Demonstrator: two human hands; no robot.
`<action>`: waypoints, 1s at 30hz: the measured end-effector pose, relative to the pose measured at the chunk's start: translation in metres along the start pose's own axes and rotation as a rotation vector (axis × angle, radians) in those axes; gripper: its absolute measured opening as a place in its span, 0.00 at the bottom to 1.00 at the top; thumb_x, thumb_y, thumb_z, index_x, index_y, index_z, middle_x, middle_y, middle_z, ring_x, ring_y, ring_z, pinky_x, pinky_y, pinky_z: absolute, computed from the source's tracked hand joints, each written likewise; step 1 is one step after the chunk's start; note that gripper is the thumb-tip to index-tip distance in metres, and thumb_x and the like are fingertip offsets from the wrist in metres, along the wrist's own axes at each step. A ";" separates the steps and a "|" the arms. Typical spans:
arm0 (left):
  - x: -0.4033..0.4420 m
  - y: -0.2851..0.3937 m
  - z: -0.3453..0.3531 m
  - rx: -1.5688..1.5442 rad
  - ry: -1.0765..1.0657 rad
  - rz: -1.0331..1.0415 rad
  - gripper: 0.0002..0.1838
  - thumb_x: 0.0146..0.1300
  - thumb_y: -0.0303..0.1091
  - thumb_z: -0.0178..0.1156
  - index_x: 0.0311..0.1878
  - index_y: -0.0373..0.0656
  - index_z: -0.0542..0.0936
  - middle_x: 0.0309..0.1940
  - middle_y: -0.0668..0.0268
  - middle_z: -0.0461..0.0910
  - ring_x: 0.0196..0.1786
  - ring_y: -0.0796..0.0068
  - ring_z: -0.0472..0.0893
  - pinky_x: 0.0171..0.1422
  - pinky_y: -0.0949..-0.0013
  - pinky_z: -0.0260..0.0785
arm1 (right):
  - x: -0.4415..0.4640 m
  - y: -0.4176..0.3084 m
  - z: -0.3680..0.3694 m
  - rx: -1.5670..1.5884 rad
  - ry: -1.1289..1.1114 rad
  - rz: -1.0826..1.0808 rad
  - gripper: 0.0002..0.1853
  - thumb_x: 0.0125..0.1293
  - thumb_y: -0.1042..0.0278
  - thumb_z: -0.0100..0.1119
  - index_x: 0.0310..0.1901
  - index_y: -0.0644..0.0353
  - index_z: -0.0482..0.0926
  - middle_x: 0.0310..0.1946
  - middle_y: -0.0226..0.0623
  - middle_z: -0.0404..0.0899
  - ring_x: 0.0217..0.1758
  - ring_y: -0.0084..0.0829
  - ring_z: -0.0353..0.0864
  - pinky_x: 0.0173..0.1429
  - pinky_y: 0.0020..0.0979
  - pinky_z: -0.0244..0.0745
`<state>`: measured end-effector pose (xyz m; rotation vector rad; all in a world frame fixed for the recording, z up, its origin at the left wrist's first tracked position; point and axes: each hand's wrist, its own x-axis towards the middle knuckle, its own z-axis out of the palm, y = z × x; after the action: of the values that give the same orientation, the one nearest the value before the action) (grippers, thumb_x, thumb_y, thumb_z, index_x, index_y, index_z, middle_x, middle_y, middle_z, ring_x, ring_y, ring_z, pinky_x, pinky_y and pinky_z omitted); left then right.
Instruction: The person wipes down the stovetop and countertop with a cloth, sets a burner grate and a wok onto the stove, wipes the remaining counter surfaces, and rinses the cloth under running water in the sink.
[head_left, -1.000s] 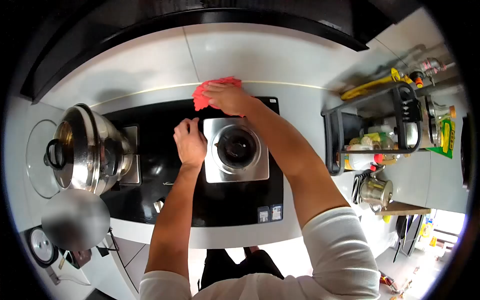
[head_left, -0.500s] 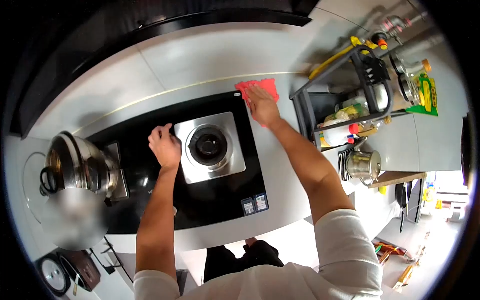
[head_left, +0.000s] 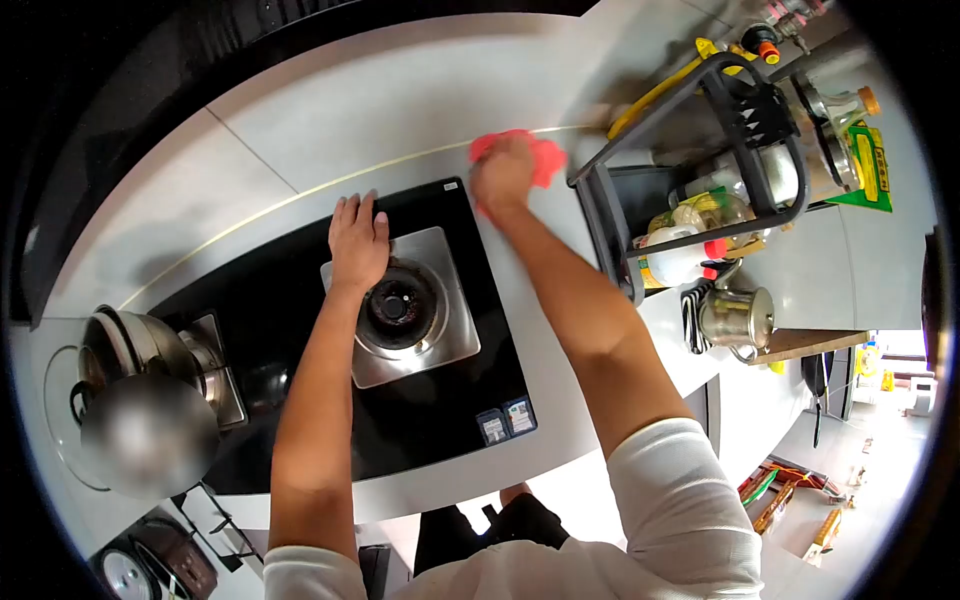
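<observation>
The left hand has uncurled, empty, at the square steel burner plate, while the right hand, its grip too blurred to tell, keeps the crumpled red cloth, and so the work, on the white counter.

No words clear enough to read. Two stickers on black stove, near right corner: print too small. Little white sticker, stove's far right corner: too small too. Green and yellow packet, right of black rack: marks on front, too fuzzy.
</observation>
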<state>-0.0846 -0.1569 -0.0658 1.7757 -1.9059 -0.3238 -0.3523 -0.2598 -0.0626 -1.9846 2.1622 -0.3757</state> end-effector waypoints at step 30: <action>-0.132 -0.150 -0.113 0.140 0.177 -0.112 0.29 0.77 0.28 0.58 0.78 0.27 0.73 0.80 0.41 0.70 0.84 0.38 0.67 0.90 0.47 0.60 | -0.038 -0.433 0.179 0.300 0.033 -1.558 0.08 0.67 0.65 0.66 0.43 0.50 0.92 0.50 0.34 0.92 0.58 0.44 0.88 0.63 0.42 0.83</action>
<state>0.1037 -0.0259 -0.0726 1.9380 -1.7458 -0.0698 0.1159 -0.2663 -0.1021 -2.9256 0.0824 -0.7912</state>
